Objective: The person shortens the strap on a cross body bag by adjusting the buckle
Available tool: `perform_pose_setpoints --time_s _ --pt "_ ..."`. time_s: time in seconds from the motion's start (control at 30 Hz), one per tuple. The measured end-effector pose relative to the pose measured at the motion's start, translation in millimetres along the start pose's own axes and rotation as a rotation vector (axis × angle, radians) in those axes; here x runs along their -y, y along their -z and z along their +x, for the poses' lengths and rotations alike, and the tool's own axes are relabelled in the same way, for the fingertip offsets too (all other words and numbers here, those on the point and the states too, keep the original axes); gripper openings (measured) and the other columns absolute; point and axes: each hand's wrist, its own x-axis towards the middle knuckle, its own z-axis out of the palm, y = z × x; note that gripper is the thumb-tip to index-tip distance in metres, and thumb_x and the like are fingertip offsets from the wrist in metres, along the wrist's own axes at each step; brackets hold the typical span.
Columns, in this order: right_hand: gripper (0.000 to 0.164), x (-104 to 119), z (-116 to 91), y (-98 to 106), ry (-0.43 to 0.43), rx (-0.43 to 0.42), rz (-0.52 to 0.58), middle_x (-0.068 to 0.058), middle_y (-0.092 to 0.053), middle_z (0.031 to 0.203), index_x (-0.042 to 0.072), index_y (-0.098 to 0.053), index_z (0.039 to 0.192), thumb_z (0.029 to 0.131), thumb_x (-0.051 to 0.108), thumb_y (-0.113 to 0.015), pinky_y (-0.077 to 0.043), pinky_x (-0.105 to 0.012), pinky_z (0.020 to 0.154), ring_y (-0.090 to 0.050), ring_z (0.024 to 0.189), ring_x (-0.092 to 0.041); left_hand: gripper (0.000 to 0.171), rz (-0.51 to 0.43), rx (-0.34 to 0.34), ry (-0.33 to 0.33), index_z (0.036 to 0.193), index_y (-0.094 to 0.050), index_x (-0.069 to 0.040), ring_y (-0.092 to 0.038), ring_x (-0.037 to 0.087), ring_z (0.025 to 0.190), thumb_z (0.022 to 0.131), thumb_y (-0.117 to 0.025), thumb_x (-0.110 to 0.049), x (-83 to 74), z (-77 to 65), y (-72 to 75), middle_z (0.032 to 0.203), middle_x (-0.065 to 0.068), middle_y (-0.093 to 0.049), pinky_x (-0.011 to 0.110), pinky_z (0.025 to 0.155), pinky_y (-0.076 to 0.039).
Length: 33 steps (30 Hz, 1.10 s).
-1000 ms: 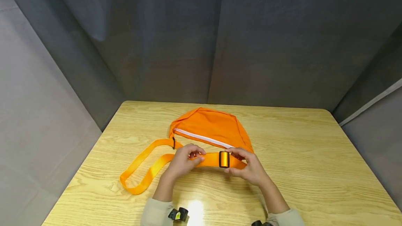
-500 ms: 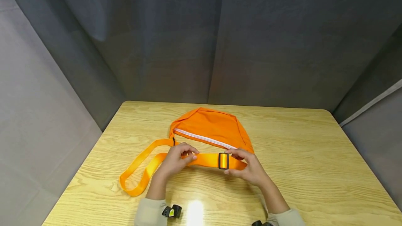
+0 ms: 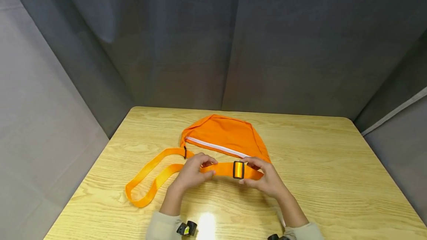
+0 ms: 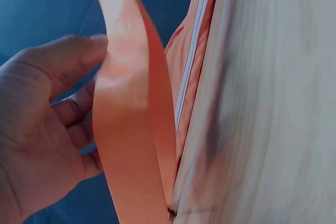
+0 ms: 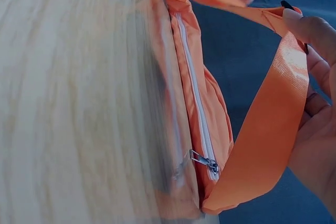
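Note:
An orange waist bag [image 3: 227, 132] with a white zipper [image 3: 217, 146] lies on the wooden table, in front of both hands in the head view. Its orange webbing strap [image 3: 223, 169] is stretched between the hands, with a black slide buckle [image 3: 234, 170] on it. My left hand [image 3: 193, 171] pinches the strap left of the buckle; in the left wrist view its fingers [image 4: 84, 53] reach behind the webbing. My right hand [image 3: 265, 177] grips the strap at the buckle's right side, thumb on the buckle's edge in the right wrist view.
The strap's loose loop [image 3: 133, 192] lies on the table [image 3: 317, 166] to the left. A small black ring [image 3: 185, 152] joins strap and bag at the bag's left corner. Dark grey curtains [image 3: 173, 47] hang behind the table.
My left hand slid left along the strap, away from the buckle, then came back right. The right hand has kept its place at the buckle. The bag has not moved.

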Motion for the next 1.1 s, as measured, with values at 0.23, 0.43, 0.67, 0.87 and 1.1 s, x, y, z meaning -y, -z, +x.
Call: perform_pose_setpoints --time_s 0.23,0.43,0.67,0.87,1.1 --pt "0.047 2 1 2 -0.042 0.031 0.023 -0.008 -0.064 0.098 0.000 -0.063 0.108 0.065 -0.001 -0.082 -0.047 -0.034 0.075 -0.056 0.084 -0.027 0.046 0.022 -0.008 -0.080 0.111 -0.065 -0.017 -0.050 0.013 0.100 0.070 -0.082 -0.030 -12.8 9.6 -17.7 0.105 -0.005 -0.058 0.036 0.086 -0.042" --pt "0.045 4 3 -1 -0.035 0.044 0.033 -0.010 -0.064 0.102 -0.001 -0.063 0.107 0.066 -0.004 -0.081 -0.048 -0.036 0.079 -0.057 0.087 -0.029 0.054 -0.061 -0.046 -0.144 0.113 -0.064 -0.014 -0.052 0.011 0.100 0.067 -0.084 -0.032 -19.5 15.0 -30.3 0.108 -0.007 -0.058 0.031 0.086 -0.043" --pt "0.047 5 2 -2 -0.046 0.043 0.025 -0.009 -0.064 0.097 -0.001 -0.062 0.107 0.065 -0.003 -0.082 -0.047 -0.033 0.077 -0.056 0.084 -0.026 0.052 -0.089 -0.066 -0.169 0.112 -0.064 -0.014 -0.054 0.012 0.098 0.069 -0.083 -0.034 -18.2 13.4 -33.8 0.106 -0.008 -0.059 0.029 0.086 -0.044" --pt "0.051 -8 -1 8 -0.092 0.093 0.078 -0.014 -0.061 0.093 -0.004 -0.055 0.117 0.071 -0.004 -0.077 -0.048 -0.038 0.079 -0.058 0.085 -0.029 0.050 -0.096 -0.101 -0.153 0.108 -0.064 -0.015 -0.052 0.011 0.100 0.065 -0.086 -0.026 -19.3 10.8 -27.6 0.105 -0.009 -0.059 0.031 0.086 -0.044" --pt "0.019 -44 -11 21 -0.105 0.073 0.034 -0.001 -0.066 0.090 0.005 -0.066 0.099 0.082 -0.002 -0.068 -0.049 -0.029 0.067 -0.058 0.077 -0.015 0.050 -0.126 -0.105 -0.142 0.106 -0.063 -0.015 -0.055 0.015 0.100 0.062 -0.088 -0.018 -17.2 8.9 -24.1 0.103 -0.010 -0.060 0.035 0.088 -0.042"
